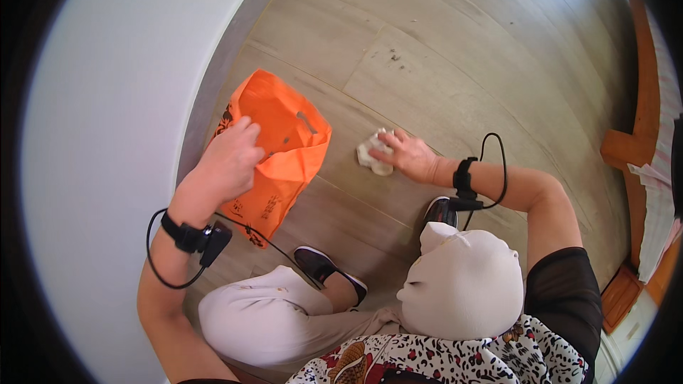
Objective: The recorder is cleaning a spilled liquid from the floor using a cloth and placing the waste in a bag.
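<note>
My left hand [235,154] pinches the near-left rim of an orange carrier bag [301,170] with a cut-out handle and dark printing. The bag's mouth gapes, and a few small dark spots show inside; its bottom is hidden. On the wood-look floor to the right of the bag lies a crumpled off-white tissue or cloth [380,166]. The fingers of my right hand [408,154] rest over its right side, pressing or holding it against the floor. Black straps with cabled devices circle both wrists.
Dark crumbs [395,56] lie scattered on the floor [459,96] beyond the bag. A white wall [117,117] with a grey skirting [213,69] runs along the left. Orange-brown wooden furniture [619,150] with striped fabric stands at the right. My dark shoes [315,265] are below.
</note>
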The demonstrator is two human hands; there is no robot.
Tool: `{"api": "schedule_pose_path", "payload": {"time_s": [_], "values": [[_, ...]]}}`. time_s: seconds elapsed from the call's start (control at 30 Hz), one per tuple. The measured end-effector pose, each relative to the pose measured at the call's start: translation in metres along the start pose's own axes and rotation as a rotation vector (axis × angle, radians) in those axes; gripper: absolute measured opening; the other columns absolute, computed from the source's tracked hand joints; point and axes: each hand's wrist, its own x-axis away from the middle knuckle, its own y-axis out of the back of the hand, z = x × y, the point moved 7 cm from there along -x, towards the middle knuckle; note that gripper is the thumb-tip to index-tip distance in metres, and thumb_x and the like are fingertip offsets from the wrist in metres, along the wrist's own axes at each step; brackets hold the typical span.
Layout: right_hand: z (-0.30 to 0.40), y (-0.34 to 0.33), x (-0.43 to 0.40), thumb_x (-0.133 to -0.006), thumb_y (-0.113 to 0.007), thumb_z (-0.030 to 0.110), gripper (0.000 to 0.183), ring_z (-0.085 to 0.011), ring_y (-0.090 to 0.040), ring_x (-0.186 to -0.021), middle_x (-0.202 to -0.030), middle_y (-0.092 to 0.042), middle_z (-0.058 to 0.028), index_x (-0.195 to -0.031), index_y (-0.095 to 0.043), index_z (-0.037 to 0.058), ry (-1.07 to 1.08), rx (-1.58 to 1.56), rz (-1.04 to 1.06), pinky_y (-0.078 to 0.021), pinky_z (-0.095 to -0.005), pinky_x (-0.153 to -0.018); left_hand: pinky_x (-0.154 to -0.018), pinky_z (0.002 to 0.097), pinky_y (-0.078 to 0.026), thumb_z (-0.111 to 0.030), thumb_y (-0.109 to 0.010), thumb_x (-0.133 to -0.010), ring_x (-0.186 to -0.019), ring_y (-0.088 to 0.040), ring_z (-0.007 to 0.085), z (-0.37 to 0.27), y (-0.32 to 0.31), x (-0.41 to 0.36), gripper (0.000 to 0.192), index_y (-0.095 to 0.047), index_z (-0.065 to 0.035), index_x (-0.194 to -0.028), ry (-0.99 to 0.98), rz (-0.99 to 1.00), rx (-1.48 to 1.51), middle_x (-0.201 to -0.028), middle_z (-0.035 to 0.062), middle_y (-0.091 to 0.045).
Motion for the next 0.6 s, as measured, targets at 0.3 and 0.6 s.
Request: {"api": "schedule_pose_path", "payload": {"time_s": [0.3,0.6], "values": [[-0.114,0.069,-0.05,-0.072,-0.064,0.002,0.052,-0.0327,-0.053,-0.106,-0.12,-0.048,-0.0123,-0.12,-0.059,0.0225,-0.48,-0.143,-0.421,-0.0512,-0.0406,-0.083,-0.073,0.0369,-0.046,0.004,-0.058,-0.064,-0.087,-0.048,0.0295,-0.026,-0.02,-0.081,0.009,-0.064,0.0006,-0.069,-0.091,0.055,-0.137,-0.083,0.0141,-0.05],[-0.395,0.156,0.145,-0.082,-0.059,0.02,0.042,-0.0343,-0.052,-0.108,-0.119,-0.051,-0.0184,-0.124,-0.058,0.0186,-1.203,0.402,-0.789,-0.0435,-0.0424,-0.093,-0.072,0.0382,-0.046,0.005,-0.057,-0.064,-0.086,-0.047,0.031,-0.021,-0.026,-0.094,0.01,-0.061,0.0018,-0.072,-0.054,-0.011,-0.037,-0.084,0.0147,-0.049]]}}
